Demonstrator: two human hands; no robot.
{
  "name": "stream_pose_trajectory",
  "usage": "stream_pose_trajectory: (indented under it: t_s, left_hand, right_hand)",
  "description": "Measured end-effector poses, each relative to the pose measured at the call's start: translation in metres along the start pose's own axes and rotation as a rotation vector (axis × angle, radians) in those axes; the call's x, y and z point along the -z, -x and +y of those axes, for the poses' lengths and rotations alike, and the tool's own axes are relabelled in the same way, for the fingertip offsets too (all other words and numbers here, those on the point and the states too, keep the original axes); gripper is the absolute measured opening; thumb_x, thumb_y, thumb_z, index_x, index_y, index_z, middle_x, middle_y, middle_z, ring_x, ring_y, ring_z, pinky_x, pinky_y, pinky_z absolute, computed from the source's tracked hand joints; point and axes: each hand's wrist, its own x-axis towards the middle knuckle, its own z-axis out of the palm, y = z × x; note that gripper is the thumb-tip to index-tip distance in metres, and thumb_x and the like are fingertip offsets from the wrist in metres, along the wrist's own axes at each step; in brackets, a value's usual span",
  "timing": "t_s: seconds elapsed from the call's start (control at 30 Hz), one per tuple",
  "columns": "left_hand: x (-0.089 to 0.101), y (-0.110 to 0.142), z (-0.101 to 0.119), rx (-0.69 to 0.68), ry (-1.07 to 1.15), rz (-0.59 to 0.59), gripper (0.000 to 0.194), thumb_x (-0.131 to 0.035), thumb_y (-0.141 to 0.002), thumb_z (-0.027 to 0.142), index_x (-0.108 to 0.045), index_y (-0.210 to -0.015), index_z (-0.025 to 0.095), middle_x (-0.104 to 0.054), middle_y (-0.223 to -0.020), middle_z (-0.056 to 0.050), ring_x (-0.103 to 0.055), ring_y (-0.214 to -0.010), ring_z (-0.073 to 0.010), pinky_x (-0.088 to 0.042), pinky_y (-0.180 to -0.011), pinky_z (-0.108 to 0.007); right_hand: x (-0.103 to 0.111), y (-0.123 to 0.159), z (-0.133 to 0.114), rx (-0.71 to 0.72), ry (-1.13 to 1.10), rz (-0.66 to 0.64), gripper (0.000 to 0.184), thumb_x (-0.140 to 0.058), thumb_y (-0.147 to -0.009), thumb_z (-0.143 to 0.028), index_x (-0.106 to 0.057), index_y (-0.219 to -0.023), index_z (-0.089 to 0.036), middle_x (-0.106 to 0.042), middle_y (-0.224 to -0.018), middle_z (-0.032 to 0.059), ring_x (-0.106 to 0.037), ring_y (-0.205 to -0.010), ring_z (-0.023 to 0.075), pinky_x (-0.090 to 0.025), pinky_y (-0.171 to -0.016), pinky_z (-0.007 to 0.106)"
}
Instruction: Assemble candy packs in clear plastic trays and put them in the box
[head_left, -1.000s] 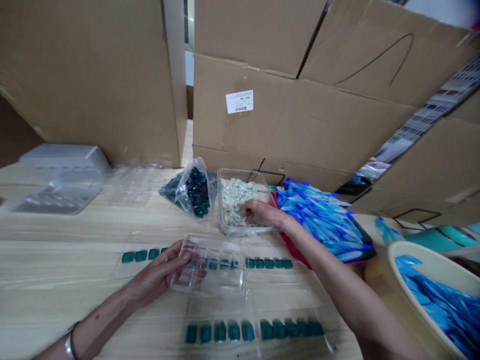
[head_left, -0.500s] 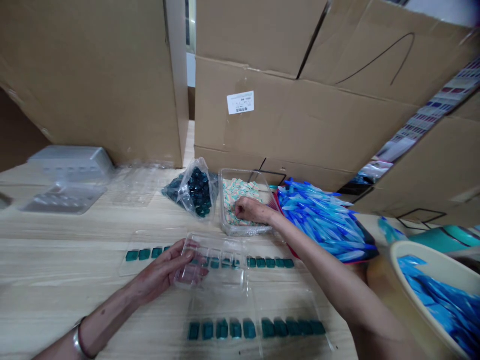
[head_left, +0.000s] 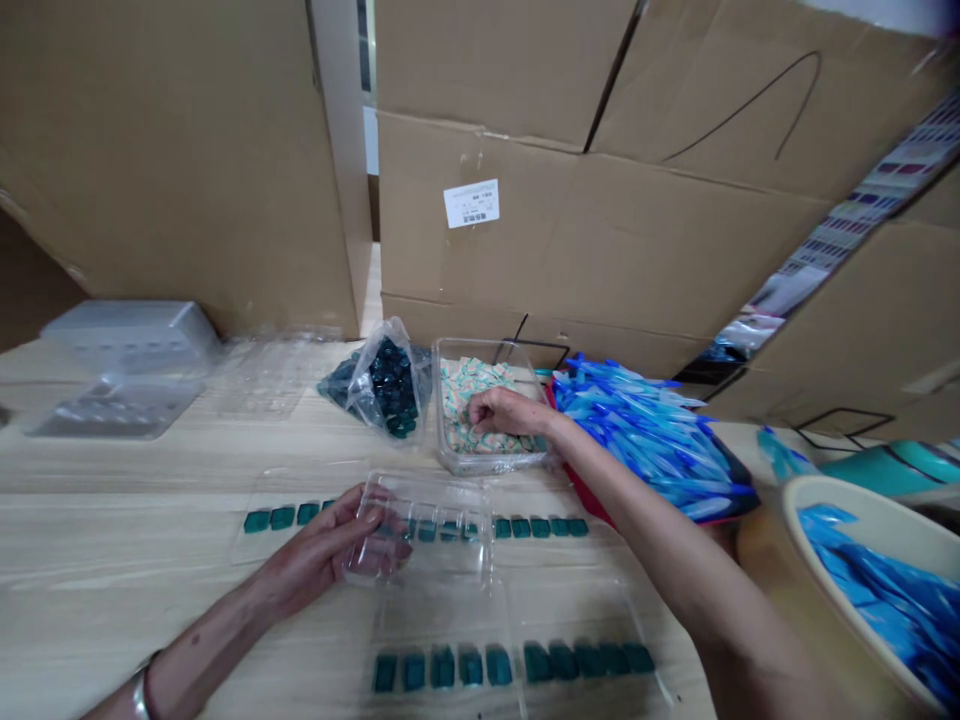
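My left hand (head_left: pixel 346 535) grips the left end of a clear plastic tray (head_left: pixel 442 500), tilted above the table, thumb on the near side. My right hand (head_left: pixel 504 412) reaches into a clear plastic box (head_left: pixel 491 463) filled with small pale pieces with green and orange marks (head_left: pixel 469 378). Its fingers are curled together at the pieces; whatever is between them is hidden. Under and around the held tray lie clear trays with rows of teal square pieces (head_left: pixel 540 527). Another such row (head_left: pixel 442 667) sits nearer to me.
Left of the box, a plastic bag (head_left: pixel 386 385) spills dark teal pieces. Blue pen-like items (head_left: pixel 645 440) fill a red tray on the right, beside a cream bucket (head_left: pixel 787 560) of blue items. Stacked clear trays (head_left: pixel 135 335) stand far left. Cardboard boxes (head_left: pixel 510 240) wall the back.
The view has shifted slightly. My left hand still holds the clear tray, and my right hand stays in the box of small pieces with little movement.
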Motion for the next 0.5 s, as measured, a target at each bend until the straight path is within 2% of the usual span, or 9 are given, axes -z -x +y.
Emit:
stream_pose_trajectory:
  t_s: [0.1, 0.27, 0.37, 0.5]
  left_hand:
    - [-0.001, 0.000, 0.000, 0.005, -0.004, -0.008, 0.025, -0.058, -0.082, 0.026, -0.057, -0.107, 0.023, -0.065, -0.100, -0.008, -0.064, -0.085, -0.0238, -0.049, -0.073, -0.038]
    - [-0.001, 0.000, 0.001, -0.007, -0.015, -0.023, 0.022, -0.055, -0.084, 0.024, -0.056, -0.106, 0.020, -0.063, -0.098, -0.008, -0.063, -0.084, -0.0235, -0.048, -0.073, -0.037]
    - [-0.001, -0.001, 0.001, -0.014, -0.017, -0.036, 0.022, -0.053, -0.085, 0.023, -0.056, -0.107, 0.020, -0.062, -0.098, -0.009, -0.063, -0.084, -0.0236, -0.048, -0.073, -0.037]
    - [0.000, -0.001, 0.000, -0.015, -0.028, -0.033, 0.023, -0.052, -0.086, 0.023, -0.055, -0.108, 0.020, -0.062, -0.098, -0.009, -0.063, -0.083, -0.0233, -0.048, -0.073, -0.037]
  right_hand:
    - [0.006, 0.007, 0.000, -0.105, -0.224, 0.024, 0.012, -0.065, -0.067, -0.021, -0.065, -0.076, -0.013, -0.057, -0.058, -0.0038, -0.048, -0.052, 0.0070, -0.037, -0.050, 0.017]
    - [0.006, 0.007, 0.002, -0.122, -0.424, -0.105, 0.020, -0.071, -0.061, -0.029, -0.066, -0.075, -0.014, -0.061, -0.058, -0.0031, -0.052, -0.051, 0.0082, -0.043, -0.051, 0.019]
    - [0.001, 0.000, 0.006, -0.109, -0.387, -0.162, 0.018, -0.070, -0.061, -0.025, -0.066, -0.075, -0.014, -0.060, -0.058, -0.0034, -0.053, -0.050, 0.0084, -0.043, -0.050, 0.020]
    - [-0.005, -0.007, 0.007, -0.123, -0.155, -0.175, 0.015, -0.065, -0.064, -0.015, -0.067, -0.079, -0.015, -0.059, -0.057, -0.0044, -0.050, -0.047, 0.0072, -0.039, -0.047, 0.018]
